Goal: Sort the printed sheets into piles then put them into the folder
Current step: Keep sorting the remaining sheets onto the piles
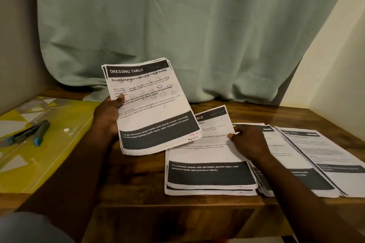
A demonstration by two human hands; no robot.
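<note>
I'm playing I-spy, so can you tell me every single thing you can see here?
held stack of sheets: one, white and black, raised at centre-left
sheet piles: three, white and black, side by side on the right
loose sheet: one, white and black, atop the leftmost pile, edge lifted
folder: one, yellow patterned, left
markers: two, dark with blue, on folder
table: one, brown wood
curtain: one, pale green, behind
left hand: grips held stack
right hand: pinches loose sheet
</note>
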